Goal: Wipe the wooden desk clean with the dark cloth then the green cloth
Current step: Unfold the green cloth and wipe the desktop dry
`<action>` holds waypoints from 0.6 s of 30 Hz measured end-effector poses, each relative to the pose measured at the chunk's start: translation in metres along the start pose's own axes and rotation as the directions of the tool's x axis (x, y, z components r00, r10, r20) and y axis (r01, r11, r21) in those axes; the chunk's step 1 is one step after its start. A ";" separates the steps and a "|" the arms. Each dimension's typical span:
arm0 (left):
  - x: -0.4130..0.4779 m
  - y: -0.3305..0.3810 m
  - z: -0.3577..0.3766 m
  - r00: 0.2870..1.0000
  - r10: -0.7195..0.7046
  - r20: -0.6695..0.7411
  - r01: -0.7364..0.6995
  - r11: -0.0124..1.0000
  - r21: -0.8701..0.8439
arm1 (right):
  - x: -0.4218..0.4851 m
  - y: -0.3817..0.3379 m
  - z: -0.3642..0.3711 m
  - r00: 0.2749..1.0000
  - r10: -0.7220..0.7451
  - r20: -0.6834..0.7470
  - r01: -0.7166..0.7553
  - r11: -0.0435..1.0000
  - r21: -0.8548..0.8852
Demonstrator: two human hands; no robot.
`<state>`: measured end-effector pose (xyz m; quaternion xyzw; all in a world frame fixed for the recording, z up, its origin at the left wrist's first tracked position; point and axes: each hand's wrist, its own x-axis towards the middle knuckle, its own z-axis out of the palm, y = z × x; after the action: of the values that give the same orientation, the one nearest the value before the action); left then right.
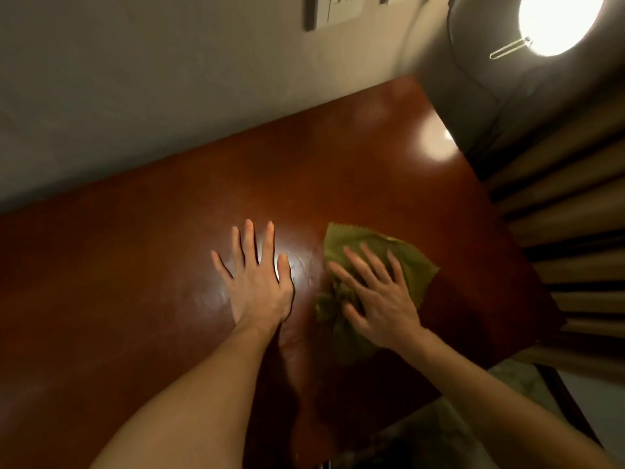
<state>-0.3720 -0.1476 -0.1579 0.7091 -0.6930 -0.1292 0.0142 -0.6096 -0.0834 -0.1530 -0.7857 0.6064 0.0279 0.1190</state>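
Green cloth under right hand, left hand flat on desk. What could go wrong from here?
1. The left hand lies bare and flat on the glossy desk; it may leave prints on the surface.
2. The green cloth is bunched under the right hand, so strokes may streak.
3. The cloth sits near the desk's right edge; a wide stroke could push it off.

The glossy reddish wooden surface [142,252] is carrying a crumpled green cloth [351,245] lying under my right hand [378,299], my left hand [260,289] resting flat beside it.

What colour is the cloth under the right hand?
Olive green cloth, with a zigzag-cut edge; head view, the only one.
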 end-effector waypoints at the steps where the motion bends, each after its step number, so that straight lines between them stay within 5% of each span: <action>1: 0.000 0.000 0.000 1.000 0.000 -0.001 0.000 1.000 -0.007 | 0.008 0.008 -0.002 0.998 0.066 0.001 -0.066 0.998 -0.004; 7: 0.000 0.002 0.000 1.000 -0.004 -0.024 0.004 1.000 -0.014 | 0.085 0.003 -0.014 0.847 0.528 -0.052 -0.521 0.847 0.109; 14: 0.001 -0.001 0.002 0.998 0.005 -0.062 -0.007 0.999 -0.037 | 0.044 -0.083 0.006 0.982 0.104 -0.157 -0.093 0.993 0.075; 18: 0.001 -0.001 0.001 0.998 -0.003 -0.068 -0.002 0.997 -0.074 | -0.007 -0.030 0.006 0.977 0.188 -0.100 -0.185 0.982 0.035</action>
<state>-0.3712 -0.1482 -0.1587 0.7122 -0.6868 -0.1303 0.0640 -0.5818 -0.0686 -0.1530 -0.7242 0.6831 -0.0095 0.0943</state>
